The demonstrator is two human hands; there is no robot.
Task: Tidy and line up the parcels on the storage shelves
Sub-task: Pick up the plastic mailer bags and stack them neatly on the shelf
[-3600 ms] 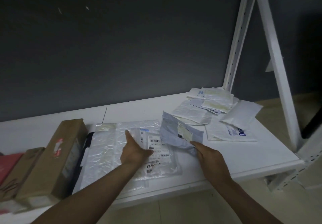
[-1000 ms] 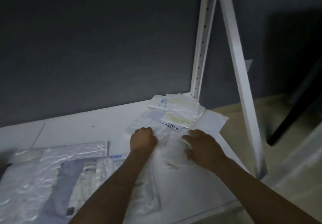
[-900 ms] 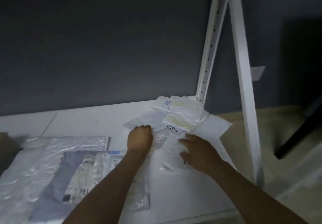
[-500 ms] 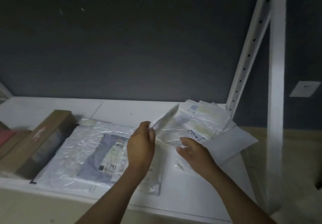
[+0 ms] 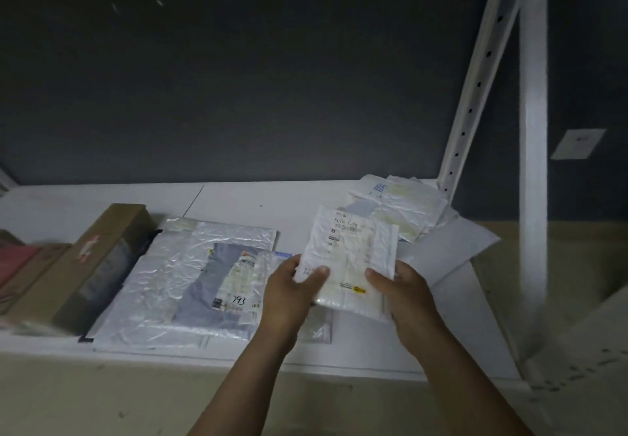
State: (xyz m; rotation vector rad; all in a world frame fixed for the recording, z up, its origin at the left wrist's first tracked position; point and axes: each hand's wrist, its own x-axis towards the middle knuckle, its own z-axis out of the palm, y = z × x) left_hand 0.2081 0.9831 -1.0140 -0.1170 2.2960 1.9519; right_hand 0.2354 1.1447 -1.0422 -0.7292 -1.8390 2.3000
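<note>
Both hands are pinching 1 small mailer (image 5: 350, 255) over the shelf (image 5: 258, 198), left hand (image 5: 292, 288) at its near-left corner, right hand (image 5: 409, 294) at the near-right. Its long side runs away from them (label up). The flat stack (image 5: 176, 265) sits just left, on the left hand's side.

Dim overall. Wall (image 5: 238, 79) behind the fingers (image 5: 318, 272) nearly black, grainy. White shelf (image 5: 238, 198) reads grey-blue. Held packet (image 5: 350, 259) betw. the fingers is brightest spot; soft glare on crinkled plastic parcel (image 5: 163, 276) left of them. Boxes (image 5: 102, 259) far left smeared, motion blur. Uprights (image 5: 533, 164) right of fingers lean, wide-angle bend. Small label print mostly unreadable.
</note>
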